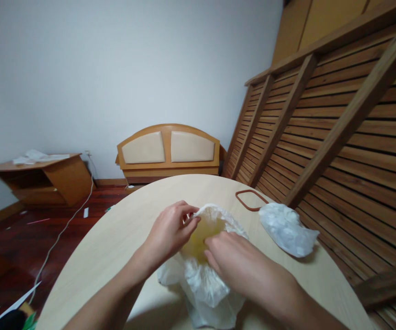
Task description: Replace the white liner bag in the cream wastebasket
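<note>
A white plastic bag point(206, 286) stands at the near side of the round table, its mouth spread and its edge folded outward. The inside looks yellowish; whether that is a container beneath the plastic, I cannot make out. My left hand point(173, 227) pinches the bag's edge at the left of the mouth, thumb against fingers. Reaching into the opening from the right is my right hand point(228, 254), slightly blurred. Its thumb and a bent finger show in part, while the other fingertips are hidden.
On the round table point(132, 229), a brown rounded-square ring point(252, 200) lies beside a crumpled white plastic bag point(287, 229). Slatted wooden panels point(321, 137) lean at the right. A padded headboard point(167, 146) stands behind, a low cabinet point(63, 181) at left. A cable point(67, 227) crosses the floor.
</note>
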A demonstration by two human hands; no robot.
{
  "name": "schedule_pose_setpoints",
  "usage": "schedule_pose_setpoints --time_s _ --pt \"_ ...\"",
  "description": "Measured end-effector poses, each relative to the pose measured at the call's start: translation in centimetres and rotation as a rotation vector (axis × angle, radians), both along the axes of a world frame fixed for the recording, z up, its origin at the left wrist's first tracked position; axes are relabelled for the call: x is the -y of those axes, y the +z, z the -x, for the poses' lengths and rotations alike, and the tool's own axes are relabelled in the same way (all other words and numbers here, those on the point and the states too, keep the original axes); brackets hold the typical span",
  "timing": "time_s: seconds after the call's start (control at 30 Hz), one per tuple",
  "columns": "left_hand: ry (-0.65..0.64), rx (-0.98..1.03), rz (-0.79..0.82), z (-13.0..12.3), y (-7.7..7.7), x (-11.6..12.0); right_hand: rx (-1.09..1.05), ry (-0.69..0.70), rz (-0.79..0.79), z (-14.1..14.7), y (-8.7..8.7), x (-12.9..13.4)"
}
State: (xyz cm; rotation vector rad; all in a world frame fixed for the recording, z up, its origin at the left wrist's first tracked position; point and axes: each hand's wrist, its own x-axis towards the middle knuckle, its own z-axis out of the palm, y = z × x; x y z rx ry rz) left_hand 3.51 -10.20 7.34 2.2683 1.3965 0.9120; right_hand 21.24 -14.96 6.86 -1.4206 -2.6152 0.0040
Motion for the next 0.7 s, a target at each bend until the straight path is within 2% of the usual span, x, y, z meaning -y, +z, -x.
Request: schedule_pose_setpoints --time_s 0.1,0.27,0.37,0.47,0.57,0.7 --pt "-0.036 0.036 0.006 -0.1 0.0 0.4 0.127 -0.043 0.091 0.9 0.2 -0.4" --pt "-0.1 0.023 0.002 -0.4 0.3 1.1 0.085 -0.07 0.152 1.5 -0.1 -1.7" --pt "-0.126 0.011 0.002 -0.6 0.3 1.2 0.041 -0.079 0.152 1.6 -0.6 -2.3" --pt "-0.092 0.018 -0.021 -0.7 0.1 1.0 0.032 -0.076 0.11 1.7 -0.8 -2.3" --pt "-0.074 0.038 -0.036 -0.7 -0.2 0.8 0.103 -0.087 0.097 1.8 -0.9 -2.0" --pt "-0.123 0.044 -0.016 -0.8 0.1 0.9 0.195 -0.029 0.139 1.9 -0.9 -2.0"
